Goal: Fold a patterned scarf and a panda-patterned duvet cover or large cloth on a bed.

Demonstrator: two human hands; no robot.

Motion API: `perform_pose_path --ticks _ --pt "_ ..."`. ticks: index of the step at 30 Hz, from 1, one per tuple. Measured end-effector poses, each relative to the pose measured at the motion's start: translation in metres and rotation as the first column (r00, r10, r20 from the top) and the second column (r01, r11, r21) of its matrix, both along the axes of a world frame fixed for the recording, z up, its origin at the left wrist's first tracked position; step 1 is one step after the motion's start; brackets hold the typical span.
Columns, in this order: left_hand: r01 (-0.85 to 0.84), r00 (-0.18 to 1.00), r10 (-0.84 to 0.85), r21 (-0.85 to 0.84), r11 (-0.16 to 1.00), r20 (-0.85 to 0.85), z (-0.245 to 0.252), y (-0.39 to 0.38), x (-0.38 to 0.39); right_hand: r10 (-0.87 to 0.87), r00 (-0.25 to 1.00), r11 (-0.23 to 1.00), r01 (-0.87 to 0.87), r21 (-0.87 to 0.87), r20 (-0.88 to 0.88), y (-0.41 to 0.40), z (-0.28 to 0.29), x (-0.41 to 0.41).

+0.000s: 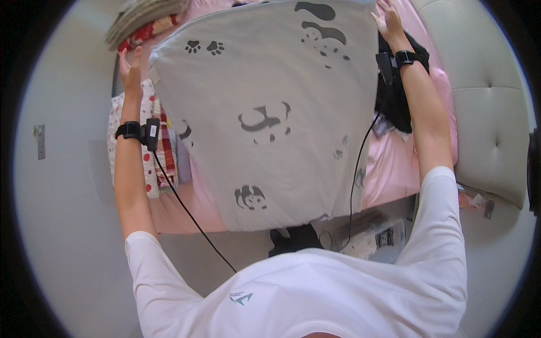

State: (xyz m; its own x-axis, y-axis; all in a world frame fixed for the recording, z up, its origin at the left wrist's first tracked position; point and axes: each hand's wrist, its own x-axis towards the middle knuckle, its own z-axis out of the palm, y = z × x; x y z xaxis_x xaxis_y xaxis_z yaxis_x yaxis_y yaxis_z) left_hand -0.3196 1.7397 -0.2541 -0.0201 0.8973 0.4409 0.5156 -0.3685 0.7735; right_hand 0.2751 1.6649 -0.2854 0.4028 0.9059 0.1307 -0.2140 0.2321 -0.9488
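A light grey blanket (pixel 304 93) with dark panda and paw prints lies spread before me over a bed with a pink sheet (pixel 391 169), its near edge hanging at the bed's edge. My left hand (pixel 132 72) is raised off the blanket's far left corner, fingers apart, with nothing seen in it. At the blanket's far right edge is my right hand (pixel 388 20), fingers spread; whether its fingertips touch the cloth is hard to tell. Each wrist bears a black strap with a small device and a cable.
Folded dotted and checked textiles (pixel 148 169) lie at the bed's left side, with a folded knitted blanket (pixel 146 21) beyond. Black clothing (pixel 395 99) lies to the right, beside a padded headboard (pixel 486 93). A clear plastic box (pixel 391 243) stands below the near edge.
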Motion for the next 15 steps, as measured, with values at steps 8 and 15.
perform_pose_path --ticks 8,15 --pt "0.293 0.950 -0.282 -0.683 0.669 0.131 -0.214 -0.265 -0.050 0.361 0.921 0.806 -0.232 -0.544 0.143 -0.222 -0.167 -0.077" --pt "-0.018 0.979 -0.200 -0.998 0.061 -0.030 -0.267 -0.590 -0.088 0.461 0.882 0.375 -0.291 -0.880 -0.095 -0.527 -0.267 -0.167"
